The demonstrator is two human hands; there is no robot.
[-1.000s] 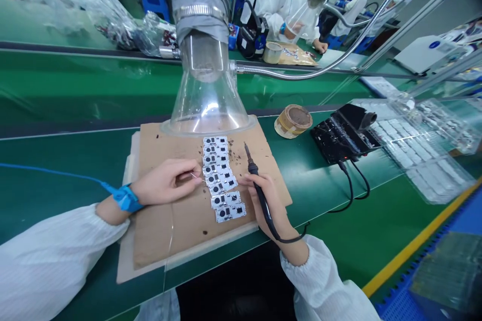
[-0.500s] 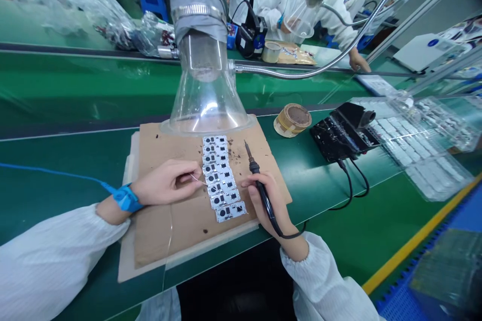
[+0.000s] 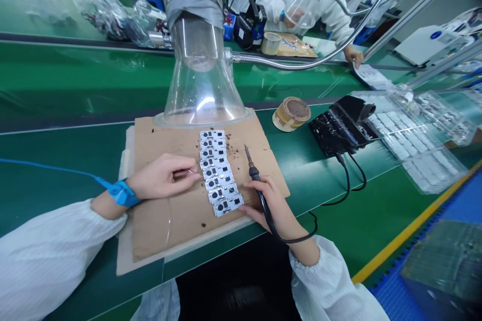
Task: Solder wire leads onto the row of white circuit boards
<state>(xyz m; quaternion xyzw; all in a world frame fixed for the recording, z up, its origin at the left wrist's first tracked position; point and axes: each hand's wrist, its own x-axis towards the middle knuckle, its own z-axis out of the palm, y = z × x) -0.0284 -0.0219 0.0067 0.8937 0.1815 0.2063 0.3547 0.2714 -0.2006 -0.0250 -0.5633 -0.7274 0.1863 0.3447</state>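
Head view. Left hand [image 3: 165,176]: one, fingertips together, pinched on a thin wire [image 3: 191,171]; placed left of the boards, presumably for feeding it in from that side.

Right hand [image 3: 273,205]: one, closed loosely on a soldering iron [image 3: 255,174], tip pointing far, probably to keep the hot end off the fingers; one digit extends to the nearest board's corner, contact uncertain.

Circuit boards [image 3: 217,170]: one column, closely set, lying between both hands, likely for easy reach.

Cardboard sheet [image 3: 181,230]: beneath the boards, seemingly shielding the green bench [image 3: 56,160].

Clear hood [image 3: 205,95]: above the sheet's far edge, apparently for drawing fumes.

Round tub [image 3: 291,114] and black stand [image 3: 342,125]: far right, beyond the sheet, presumably handy for the iron.
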